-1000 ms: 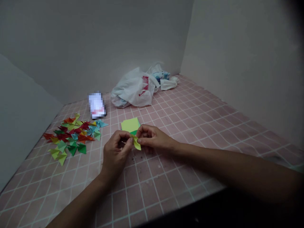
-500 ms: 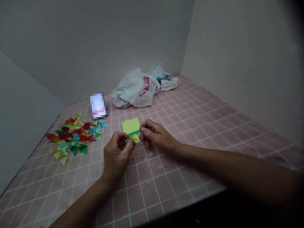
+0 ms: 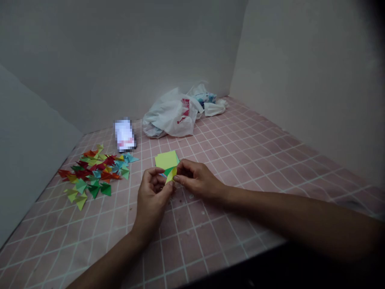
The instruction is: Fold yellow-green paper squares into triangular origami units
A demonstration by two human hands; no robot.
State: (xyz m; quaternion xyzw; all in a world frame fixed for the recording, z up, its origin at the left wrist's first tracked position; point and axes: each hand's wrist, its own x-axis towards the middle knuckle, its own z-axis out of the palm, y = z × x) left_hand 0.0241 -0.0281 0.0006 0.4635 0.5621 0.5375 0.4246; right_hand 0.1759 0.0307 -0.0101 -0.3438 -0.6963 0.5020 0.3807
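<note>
Between my two hands is a small folded yellow paper (image 3: pixel 171 175), held a little above the table. My left hand (image 3: pixel 154 188) pinches its lower end between thumb and fingers. On its upper right side, the thumb and forefinger of my right hand (image 3: pixel 198 178) are closed on the same paper. Just behind lies a stack of square paper sheets (image 3: pixel 166 159), yellow-green on top with green and blue edges showing below. The fingertips hide part of the folded paper and the stack's near edge.
A pile of folded paper pieces (image 3: pixel 98 168) in red, orange, yellow, green and blue lies at the left. Behind it a phone (image 3: pixel 124 134) with a lit, blurred screen stands near the wall. White plastic bags (image 3: pixel 173 114) sit at the back of the pink checked tablecloth (image 3: pixel 240 144).
My right hand has come in from beside the yellow paper and now grips it. The paper has turned from lying sideways to slanting upward. My left hand has shifted slightly right.
</note>
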